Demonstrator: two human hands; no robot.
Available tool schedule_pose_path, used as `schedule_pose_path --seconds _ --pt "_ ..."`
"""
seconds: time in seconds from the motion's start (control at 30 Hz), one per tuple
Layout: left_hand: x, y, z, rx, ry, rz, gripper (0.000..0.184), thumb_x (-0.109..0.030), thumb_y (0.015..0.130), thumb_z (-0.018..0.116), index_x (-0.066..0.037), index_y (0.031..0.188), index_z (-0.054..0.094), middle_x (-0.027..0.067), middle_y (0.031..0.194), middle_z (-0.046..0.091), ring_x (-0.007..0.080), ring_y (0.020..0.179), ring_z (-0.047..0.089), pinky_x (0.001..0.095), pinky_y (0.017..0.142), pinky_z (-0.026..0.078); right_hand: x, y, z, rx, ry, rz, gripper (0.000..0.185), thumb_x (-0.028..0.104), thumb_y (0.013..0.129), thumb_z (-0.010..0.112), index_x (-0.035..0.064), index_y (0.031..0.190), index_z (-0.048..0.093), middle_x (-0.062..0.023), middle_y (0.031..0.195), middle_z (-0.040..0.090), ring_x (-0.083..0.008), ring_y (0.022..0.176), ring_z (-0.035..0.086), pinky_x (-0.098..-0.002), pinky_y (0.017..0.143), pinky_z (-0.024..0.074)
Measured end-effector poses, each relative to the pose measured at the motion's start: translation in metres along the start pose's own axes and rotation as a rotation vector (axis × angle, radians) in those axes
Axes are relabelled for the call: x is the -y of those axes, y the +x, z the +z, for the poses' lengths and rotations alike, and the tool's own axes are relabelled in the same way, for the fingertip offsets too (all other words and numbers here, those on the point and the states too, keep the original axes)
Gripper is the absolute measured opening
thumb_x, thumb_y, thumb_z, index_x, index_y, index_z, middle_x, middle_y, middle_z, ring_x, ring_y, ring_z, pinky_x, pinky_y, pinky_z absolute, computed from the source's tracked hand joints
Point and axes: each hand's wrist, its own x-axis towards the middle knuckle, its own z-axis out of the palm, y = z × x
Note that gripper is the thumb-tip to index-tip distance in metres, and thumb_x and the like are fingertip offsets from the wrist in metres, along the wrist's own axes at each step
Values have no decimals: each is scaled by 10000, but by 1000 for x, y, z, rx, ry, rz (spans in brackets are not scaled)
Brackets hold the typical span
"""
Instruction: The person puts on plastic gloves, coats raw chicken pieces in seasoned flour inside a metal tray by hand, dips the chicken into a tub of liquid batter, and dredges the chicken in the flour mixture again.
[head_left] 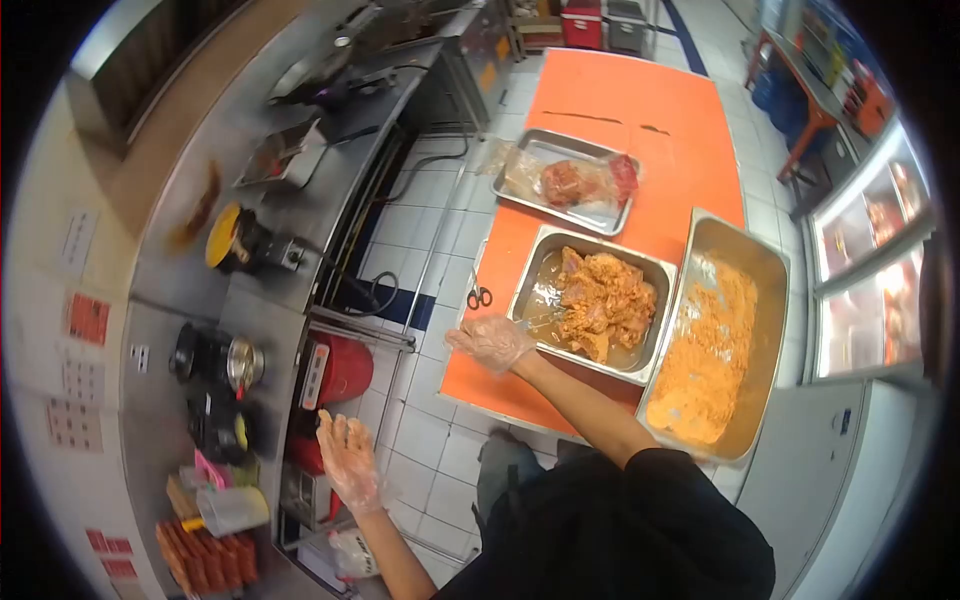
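My left hand (350,465), in a clear plastic glove, is held out in the air over the floor, fingers stretched and holding nothing. My right hand (493,342), gloved likewise, hovers at the table's left edge with fingers extended and nothing seen in it. Beside it lie scissors (480,298) with black handles. Just right of that hand is a metal pan (610,368) with coated raw meat pieces (605,300) in some liquid. A longer, deep metal pan (768,340) to its right has orange-tinted powdery coating (705,350) spread over the bottom.
On the orange table (630,85), a shallow tray (555,212) carries bagged raw meat (570,184). Along the left runs a steel counter (290,340) with a blender-like appliance (240,240) and a plastic jug (233,508). A red bin (345,368) stands beneath. A lit display case (870,250) is at right.
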Motion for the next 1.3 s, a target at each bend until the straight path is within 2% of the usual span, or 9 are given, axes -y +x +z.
schedule_pose_path --seconds 0.23,0.3,0.43,0.47,0.63,0.77,0.97,1.2,1.3 --pt "45 135 -59 263 -69 -396 556 -420 1067 621 -149 1535 492 56 1350 577 221 1143 613 356 937 569 41 -13 -6 -412 -205 -152 281 298 1038 654 47 913 657 -88 605 607 -209 566 636 -344 569 548" --pt "52 165 -52 432 -76 -493 641 -462 1044 639 -167 1581 451 57 1412 546 224 1181 607 366 961 570 56 -1 -24 -621 612 150 245 268 1033 653 35 960 671 -62 589 575 -210 574 630 -369 558 519" --pt "45 217 -35 549 38 -527 696 -435 1025 674 -161 1609 413 55 1415 549 205 1129 632 325 933 589 20 13 -55 -1193 -597 -139 187 229 1043 551 72 983 633 -55 780 593 -210 748 607 -355 638 467" --pt "26 205 -3 519 72 -461 583 -328 1079 630 -53 1563 457 50 1178 621 170 964 608 293 788 574 20 10 -61 -1224 -268 -38 210 262 1052 548 97 933 601 -32 766 565 -200 747 586 -348 652 450" --pt "27 246 -5 540 53 -586 570 -274 1060 665 -101 1568 474 37 1261 586 170 1011 642 292 794 561 58 13 -102 -1536 1244 -16 328 434 1099 527 195 874 543 59 751 499 -70 703 509 -263 618 395" --pt "28 257 -4 593 52 -647 564 -264 1062 663 -93 1566 473 37 1252 597 169 991 652 291 784 565 101 7 -141 -1845 1225 -33 395 526 1100 484 223 849 525 74 706 457 -84 548 366 -262 495 321" --pt "34 263 12 645 56 -684 566 -232 1052 679 -74 1558 480 37 1209 620 169 961 660 287 760 565 149 -58 -192 -1726 963 -436 431 461 1110 477 223 754 425 51 619 354 -107 477 279 -294 466 252" --pt "42 252 31 673 100 -714 561 -270 1061 659 -88 1562 482 28 1218 596 162 988 661 279 772 564 117 -103 -211 -2180 754 -153 757 826 961 481 146 690 286 1 605 263 -129 478 236 -289 456 213" --pt "50 243 27 653 145 -703 559 -291 1067 645 -93 1563 481 31 1233 578 162 999 654 276 796 560 72 -121 -200 -2219 682 -55 740 821 971 467 158 709 268 4 605 243 -127 486 216 -291 459 201"
